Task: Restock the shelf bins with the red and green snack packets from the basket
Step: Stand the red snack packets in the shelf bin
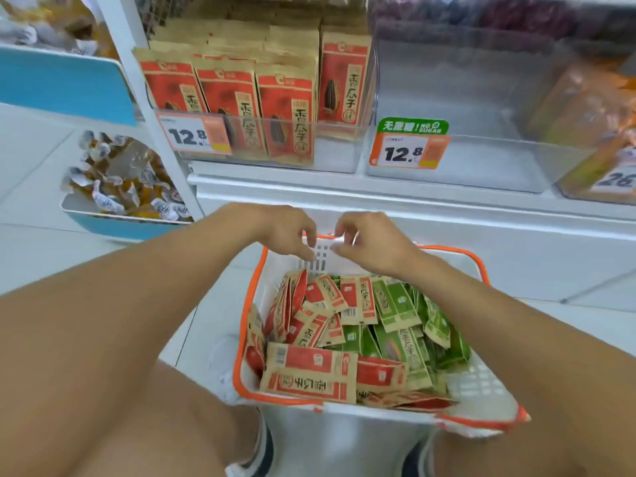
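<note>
Snack packets sat loose in the basket (256, 287) below you, red packets (311, 370) heaped on its left side and green packets (402, 325) on its right, many overlapping and lying at angles. Head view: the basket was white with an orange rim and stood on the pale tiled floor in front of the shelf unit. Your left hand (287, 232) and right hand (370, 242) hovered close together over the basket's far wall, fingers loosely curled and pointing down; neither had hold of a packet, and whether the fingertips touched the wall could not be told. On the shelf above, the left clear bin (337, 156) held upright red packets in rows, behind a price tag (194, 136) reading 12.8. The clear bin beside it (481, 166) carried a 12.8 tag (409, 149) with a green "no sugar" label. At far left, a blue-fronted tray (120, 225) held small wrapped sweets.
</note>
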`<state>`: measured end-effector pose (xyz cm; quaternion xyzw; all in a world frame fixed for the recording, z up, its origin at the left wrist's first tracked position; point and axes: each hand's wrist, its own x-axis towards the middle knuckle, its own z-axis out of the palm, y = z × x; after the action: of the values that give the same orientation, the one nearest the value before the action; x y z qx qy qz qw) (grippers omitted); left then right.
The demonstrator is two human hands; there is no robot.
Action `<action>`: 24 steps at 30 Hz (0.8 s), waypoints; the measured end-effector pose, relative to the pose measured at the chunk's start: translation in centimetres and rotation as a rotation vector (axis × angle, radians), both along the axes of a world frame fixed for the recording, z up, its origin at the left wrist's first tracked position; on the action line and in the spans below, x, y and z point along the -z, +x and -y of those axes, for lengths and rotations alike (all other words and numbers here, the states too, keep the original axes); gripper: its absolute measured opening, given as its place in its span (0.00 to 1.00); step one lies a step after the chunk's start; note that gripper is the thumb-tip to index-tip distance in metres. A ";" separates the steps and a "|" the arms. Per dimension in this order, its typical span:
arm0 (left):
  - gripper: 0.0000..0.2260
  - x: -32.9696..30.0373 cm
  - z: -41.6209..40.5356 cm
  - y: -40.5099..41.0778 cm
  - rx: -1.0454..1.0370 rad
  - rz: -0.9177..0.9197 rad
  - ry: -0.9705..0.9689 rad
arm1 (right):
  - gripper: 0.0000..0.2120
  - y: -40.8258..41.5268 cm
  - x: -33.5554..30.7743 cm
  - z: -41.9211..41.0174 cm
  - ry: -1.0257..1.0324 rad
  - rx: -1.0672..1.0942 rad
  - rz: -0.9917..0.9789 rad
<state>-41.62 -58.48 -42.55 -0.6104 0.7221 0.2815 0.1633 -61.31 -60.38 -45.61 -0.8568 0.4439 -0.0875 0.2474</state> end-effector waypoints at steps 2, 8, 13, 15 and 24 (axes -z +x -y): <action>0.23 0.7 -0.5 0.4 0.025 0.084 0.198 | 0.26 -0.4 4.1 -1.9 0.328 -0.155 -0.336; 0.24 1.0 -0.8 0.9 -0.017 0.107 0.231 | 0.35 -0.4 13.0 -5.9 0.057 -0.308 -0.481; 0.23 0.3 -0.2 0.3 0.005 0.087 0.173 | 0.18 0.2 13.8 -5.0 -0.068 -0.388 -0.434; 0.24 -0.1 0.1 0.1 0.012 0.092 0.190 | 0.17 -0.3 12.7 -3.8 -0.134 -0.380 -0.393; 0.36 -1.5 1.1 0.4 -0.121 -0.392 0.180 | 0.10 -3.7 -5.4 4.2 -0.022 -0.096 0.076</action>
<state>-41.25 -59.63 -41.02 -0.5692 0.6741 0.4674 0.0566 -64.99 -64.61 -40.20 -0.8758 0.3915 -0.1126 0.2587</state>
